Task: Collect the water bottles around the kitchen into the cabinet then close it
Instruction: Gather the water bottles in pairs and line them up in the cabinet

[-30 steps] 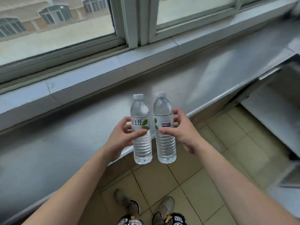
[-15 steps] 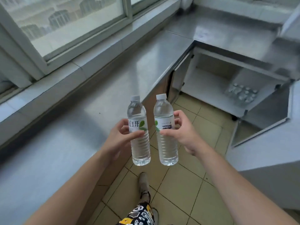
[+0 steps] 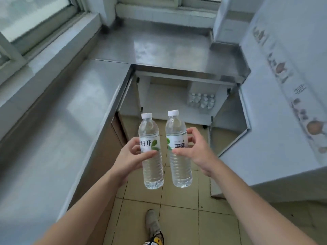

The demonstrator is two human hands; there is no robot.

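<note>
Now turned from the window toward the open steel cabinet [image 3: 177, 106], stored bottles [image 3: 200, 102] inside. Left hand [image 3: 131, 159] fingers clamped round one clear plastic water bottle [image 3: 152, 167], right hand [image 3: 196, 152] round another [image 3: 180, 167]; ready for carrying over.

Soft daylight comes in from the window [image 3: 33, 16] at the upper left and makes the scene bright but a little pale, with a cool grey-blue tint. The steel surface [image 3: 74, 110] shows wide, dull patches of glare, and the inside of the open cabinet [image 3: 169, 96] is darker, so the bottles there look small and unclear. The picture is slightly soft everywhere, more blurred near the edges, and the wide lens bends the straight lines of the wall [image 3: 283, 85] at the right.
</note>
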